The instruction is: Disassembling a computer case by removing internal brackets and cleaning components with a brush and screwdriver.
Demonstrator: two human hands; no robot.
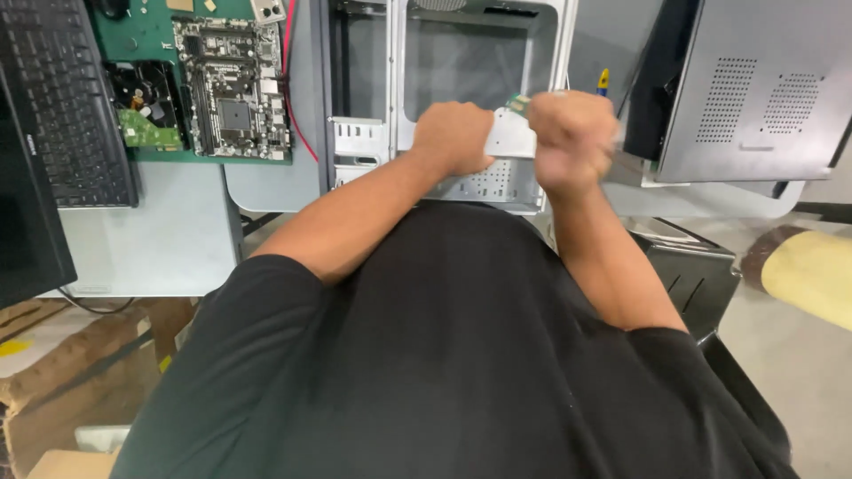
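- Both hands, left (454, 137) and right (572, 142), fisted around a small metal bracket (509, 135) over the open case (479, 53).
- Case looks bare; motherboard (232, 87) lies far left on the table (160, 231), not fitted.

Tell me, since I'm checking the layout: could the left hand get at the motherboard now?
Probably not yet: the left hand is closed on a card over the case. The motherboard lies uncovered, further left.
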